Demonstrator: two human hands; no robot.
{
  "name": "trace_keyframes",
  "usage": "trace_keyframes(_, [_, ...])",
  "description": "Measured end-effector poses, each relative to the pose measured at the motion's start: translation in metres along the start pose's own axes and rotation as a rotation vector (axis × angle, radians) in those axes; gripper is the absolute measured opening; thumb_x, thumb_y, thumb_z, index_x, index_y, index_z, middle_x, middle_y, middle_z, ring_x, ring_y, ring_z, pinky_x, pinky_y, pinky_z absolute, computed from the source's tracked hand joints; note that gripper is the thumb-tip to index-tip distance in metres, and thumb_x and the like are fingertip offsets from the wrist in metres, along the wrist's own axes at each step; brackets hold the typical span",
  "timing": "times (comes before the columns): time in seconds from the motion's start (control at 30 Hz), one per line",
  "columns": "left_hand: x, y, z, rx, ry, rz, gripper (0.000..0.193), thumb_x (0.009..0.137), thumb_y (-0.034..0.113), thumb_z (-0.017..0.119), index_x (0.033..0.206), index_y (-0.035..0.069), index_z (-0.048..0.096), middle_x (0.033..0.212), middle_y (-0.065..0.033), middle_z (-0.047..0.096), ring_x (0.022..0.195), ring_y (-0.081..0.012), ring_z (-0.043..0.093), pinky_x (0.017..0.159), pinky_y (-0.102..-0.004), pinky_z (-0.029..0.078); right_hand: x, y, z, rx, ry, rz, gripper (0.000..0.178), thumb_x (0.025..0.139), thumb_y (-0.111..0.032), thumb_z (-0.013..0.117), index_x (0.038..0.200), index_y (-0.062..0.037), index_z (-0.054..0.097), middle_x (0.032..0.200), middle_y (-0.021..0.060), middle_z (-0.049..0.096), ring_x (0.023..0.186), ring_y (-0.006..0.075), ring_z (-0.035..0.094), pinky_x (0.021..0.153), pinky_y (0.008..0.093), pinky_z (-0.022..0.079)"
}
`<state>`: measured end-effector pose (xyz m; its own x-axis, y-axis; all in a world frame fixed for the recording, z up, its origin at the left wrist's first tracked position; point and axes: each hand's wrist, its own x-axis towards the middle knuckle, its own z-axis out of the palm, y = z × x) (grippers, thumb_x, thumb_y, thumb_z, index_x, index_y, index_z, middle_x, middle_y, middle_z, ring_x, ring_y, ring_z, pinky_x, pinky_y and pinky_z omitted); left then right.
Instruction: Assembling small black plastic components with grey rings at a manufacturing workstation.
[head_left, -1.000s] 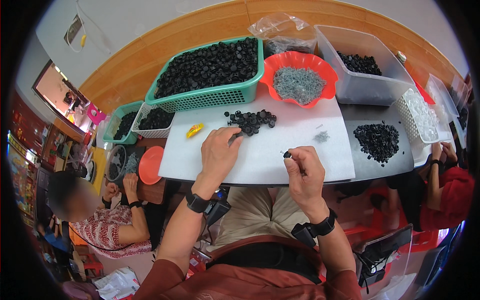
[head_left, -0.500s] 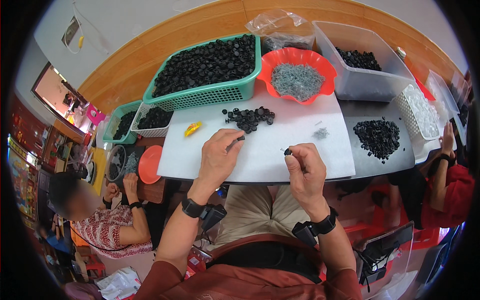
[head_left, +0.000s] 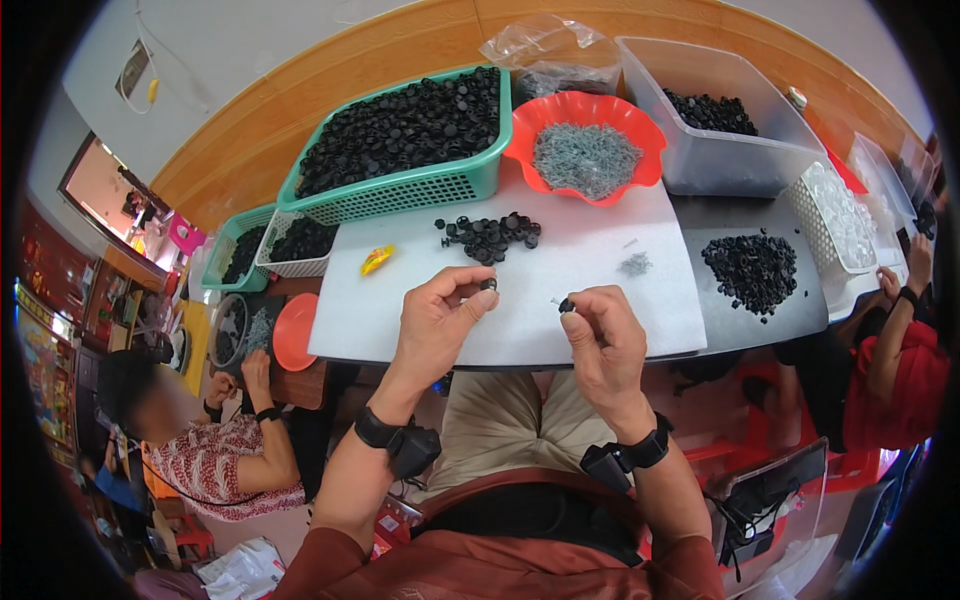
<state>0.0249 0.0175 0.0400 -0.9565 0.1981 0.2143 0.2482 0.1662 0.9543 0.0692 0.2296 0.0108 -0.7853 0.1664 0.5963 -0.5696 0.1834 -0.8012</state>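
- Pinching one black cap (head_left: 489,284) between thumb and fingertips: left hand (head_left: 438,318), 1, held above the near part of the white sheet.
- Right hand (head_left: 606,335), 1: thumb and index finger closed on one small black part (head_left: 567,305), a thin metal screw (head_left: 555,300) jutting from it toward the left. The two held pieces are apart.
- Loose pile of black caps (head_left: 488,240), 1, on the sheet just beyond the left hand; pieces overlap, too many to count.
- Small heap of screws (head_left: 634,264), 1, beyond the right hand; single screw (head_left: 630,243), 1, just beside it.
- Yellow packet (head_left: 377,260), 1, left of the cap pile.
- White sheet (head_left: 660,320), 1, under all these loose items.
- Large green basket (head_left: 420,197), 1, filled with black caps; red scalloped bowl (head_left: 650,150), 1, of screws, at its right.
- Clear plastic bag (head_left: 550,48), 1, behind the bowl; translucent bin (head_left: 740,165), 1, right of it, part-filled with black pieces.
- Heap of small black parts (head_left: 750,270), 1, on the dark surface at right; white basket of clear pieces (head_left: 830,235), 1, beside it.
- Seated co-workers, 2: one at left (head_left: 215,450), one at right (head_left: 893,385).
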Motion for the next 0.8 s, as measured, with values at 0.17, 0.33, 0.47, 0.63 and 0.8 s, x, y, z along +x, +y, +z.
trace_keyframes(0.17, [-0.006,0.011,0.013,-0.356,-0.086,-0.165,0.027,0.097,0.006,0.071,0.122,-0.004,0.066,0.112,-0.0119,0.071,0.097,-0.0178,0.072,0.091,-0.0321,0.061,0.0,0.0,0.0,0.008,-0.003,0.009,0.014,0.095,-0.001,0.071,0.107,-0.0001,0.066,0.099,0.0082,0.063,0.067,0.0115,0.054,0.059,0.0257,0.045])
trace_keyframes(0.33, [-0.008,0.009,0.024,-0.593,-0.11,-0.261,0.027,0.098,0.006,0.07,0.124,-0.002,0.066,0.113,-0.0139,0.072,0.097,-0.0183,0.072,0.091,-0.0349,0.063,-0.001,0.001,-0.001,0.026,-0.006,0.011,0.015,0.094,-0.001,0.072,0.108,-0.0004,0.066,0.099,0.0086,0.064,0.07,0.0121,0.055,0.06,0.0258,0.046])
trace_keyframes(0.47, [-0.008,0.007,0.028,-0.808,-0.116,-0.333,0.026,0.101,0.007,0.066,0.125,0.0,0.066,0.113,-0.0147,0.072,0.096,-0.0183,0.073,0.091,-0.0353,0.064,-0.001,0.0,-0.002,0.041,-0.014,0.012,0.017,0.093,-0.001,0.073,0.109,-0.0003,0.067,0.099,0.009,0.064,0.073,0.0128,0.057,0.062,0.0258,0.047])
trace_keyframes(0.63, [-0.008,0.004,0.029,-0.898,-0.123,-0.417,0.025,0.103,0.01,0.064,0.126,0.001,0.065,0.113,-0.0146,0.071,0.095,-0.0177,0.072,0.089,-0.0342,0.064,-0.002,0.0,-0.002,0.063,-0.013,0.019,0.019,0.092,0.001,0.073,0.11,0.0003,0.067,0.099,0.0094,0.064,0.074,0.0139,0.058,0.063,0.0264,0.048])
trace_keyframes(0.8, [-0.007,0.005,0.03,-0.921,-0.14,-0.439,0.025,0.103,0.012,0.064,0.126,0.002,0.064,0.112,-0.0141,0.071,0.095,-0.0168,0.072,0.088,-0.0336,0.064,-0.001,-0.001,-0.003,0.056,-0.021,0.015,0.02,0.091,0.002,0.074,0.11,0.0005,0.067,0.098,0.01,0.064,0.074,0.0149,0.058,0.063,0.0268,0.048])
